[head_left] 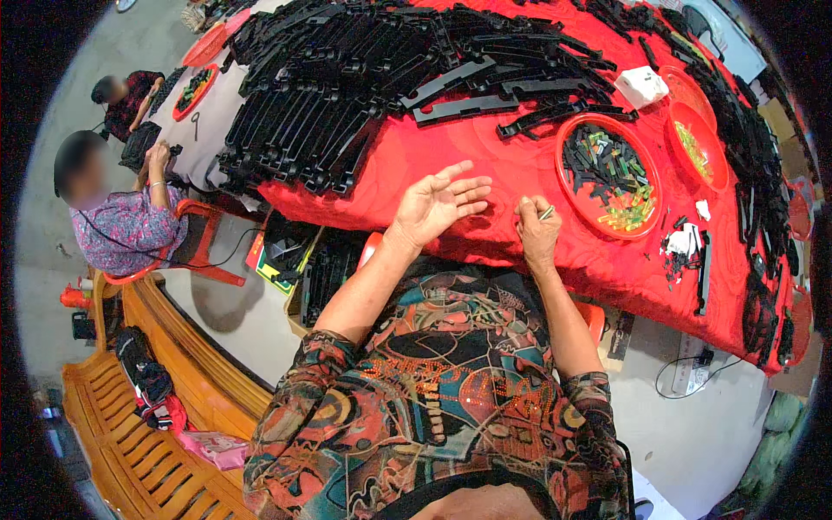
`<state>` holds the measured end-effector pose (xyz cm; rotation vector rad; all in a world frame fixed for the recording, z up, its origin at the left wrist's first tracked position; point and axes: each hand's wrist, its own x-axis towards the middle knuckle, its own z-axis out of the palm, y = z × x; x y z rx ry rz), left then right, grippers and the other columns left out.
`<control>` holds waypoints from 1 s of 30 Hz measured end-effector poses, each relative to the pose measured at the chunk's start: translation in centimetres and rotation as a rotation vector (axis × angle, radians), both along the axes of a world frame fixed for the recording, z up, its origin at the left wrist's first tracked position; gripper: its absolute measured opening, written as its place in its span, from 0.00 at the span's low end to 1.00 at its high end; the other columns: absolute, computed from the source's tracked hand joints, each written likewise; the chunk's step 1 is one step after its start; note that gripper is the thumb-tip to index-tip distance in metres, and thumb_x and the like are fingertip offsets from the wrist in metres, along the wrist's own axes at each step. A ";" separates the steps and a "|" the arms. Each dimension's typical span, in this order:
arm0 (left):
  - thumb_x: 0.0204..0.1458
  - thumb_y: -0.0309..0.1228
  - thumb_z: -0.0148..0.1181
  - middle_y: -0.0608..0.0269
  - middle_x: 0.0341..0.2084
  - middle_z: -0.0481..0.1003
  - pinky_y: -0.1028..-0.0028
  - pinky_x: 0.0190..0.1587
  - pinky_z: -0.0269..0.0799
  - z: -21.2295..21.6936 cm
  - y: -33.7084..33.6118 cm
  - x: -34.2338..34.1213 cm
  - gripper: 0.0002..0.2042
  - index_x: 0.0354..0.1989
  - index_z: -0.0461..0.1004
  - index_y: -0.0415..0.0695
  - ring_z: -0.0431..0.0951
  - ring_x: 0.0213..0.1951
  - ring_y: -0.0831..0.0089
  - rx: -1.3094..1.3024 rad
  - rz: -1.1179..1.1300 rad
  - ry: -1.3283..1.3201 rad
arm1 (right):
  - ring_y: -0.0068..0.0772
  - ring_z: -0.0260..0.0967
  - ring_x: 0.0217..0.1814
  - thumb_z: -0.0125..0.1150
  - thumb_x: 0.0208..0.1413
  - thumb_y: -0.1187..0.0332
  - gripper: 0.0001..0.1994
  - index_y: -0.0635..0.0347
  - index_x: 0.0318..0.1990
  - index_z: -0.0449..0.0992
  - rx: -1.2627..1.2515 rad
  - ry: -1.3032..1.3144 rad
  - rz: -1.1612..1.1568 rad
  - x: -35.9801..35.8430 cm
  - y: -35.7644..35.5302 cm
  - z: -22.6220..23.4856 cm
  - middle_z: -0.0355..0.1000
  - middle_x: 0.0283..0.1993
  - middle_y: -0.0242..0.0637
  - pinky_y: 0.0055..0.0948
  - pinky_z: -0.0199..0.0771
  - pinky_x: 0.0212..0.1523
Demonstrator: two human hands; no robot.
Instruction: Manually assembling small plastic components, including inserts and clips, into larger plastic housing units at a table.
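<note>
My left hand (pixel 438 205) is held palm up over the near edge of the red-covered table (pixel 407 156). Its fingers are spread, with nothing in them. Level with it on the right, my right hand (pixel 537 232) is closed around a thin stick-like tool (pixel 546 212). Only a short end of that tool shows, so its kind cannot be made out. Just beyond the right hand sits a round red tray (pixel 565 192) holding small black parts (pixel 598 160) and yellow-green pieces (pixel 631 211). Long black plastic strips (pixel 303 130) lie heaped across the table's far and left side.
Another red tray (pixel 721 169) with yellow pieces and a white block-shaped item (pixel 641 87) stand at the right. White scraps (pixel 683 239) lie near that edge. Two people work at the left, one on a red chair (pixel 208 251). A wooden bench (pixel 165 407) stands behind on the left.
</note>
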<state>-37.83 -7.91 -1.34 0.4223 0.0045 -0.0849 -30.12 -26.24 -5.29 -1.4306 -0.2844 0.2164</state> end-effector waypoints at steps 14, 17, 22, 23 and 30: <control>0.50 0.31 0.44 0.38 0.54 0.59 0.55 0.57 0.56 -0.2 0.6 -0.1 0.12 0.35 0.71 0.37 0.61 0.56 0.51 -0.086 -0.042 -0.158 | 0.11 0.49 0.17 0.51 0.54 0.70 0.12 0.58 0.18 0.65 -0.030 -0.036 -0.017 -0.6 0.0 0.7 0.57 0.16 0.20 0.17 0.49 0.17; 0.50 0.32 0.44 0.39 0.54 0.60 0.55 0.57 0.56 0.2 0.4 0.0 0.12 0.23 0.71 0.38 0.61 0.56 0.51 0.012 0.029 -0.074 | 0.11 0.50 0.18 0.51 0.54 0.70 0.12 0.58 0.18 0.65 -0.040 -0.039 -0.016 -0.4 -0.1 0.4 0.57 0.16 0.20 0.18 0.50 0.18; 0.49 0.29 0.44 0.43 0.39 0.72 0.52 0.56 0.57 -0.3 1.4 0.0 0.11 0.21 0.70 0.37 0.62 0.55 0.49 -0.095 0.129 -0.067 | 0.11 0.50 0.18 0.51 0.54 0.70 0.13 0.58 0.18 0.64 -0.058 -0.035 0.004 -0.3 0.1 0.7 0.57 0.16 0.21 0.18 0.50 0.18; 0.49 0.29 0.44 0.43 0.39 0.72 0.52 0.56 0.57 -0.5 1.6 0.1 0.11 0.21 0.70 0.37 0.62 0.55 0.49 -0.094 0.134 -0.070 | 0.11 0.50 0.18 0.51 0.54 0.70 0.13 0.58 0.18 0.64 -0.058 -0.034 0.005 -0.2 0.1 0.6 0.57 0.16 0.21 0.18 0.50 0.18; 0.48 0.29 0.43 0.50 0.29 0.74 0.46 0.56 0.54 -1.1 2.9 0.1 0.11 0.20 0.70 0.38 0.62 0.54 0.46 -0.241 0.211 0.011 | 0.12 0.50 0.18 0.51 0.54 0.70 0.12 0.59 0.19 0.65 -0.039 -0.048 0.007 0.0 0.1 -0.2 0.58 0.16 0.22 0.18 0.50 0.18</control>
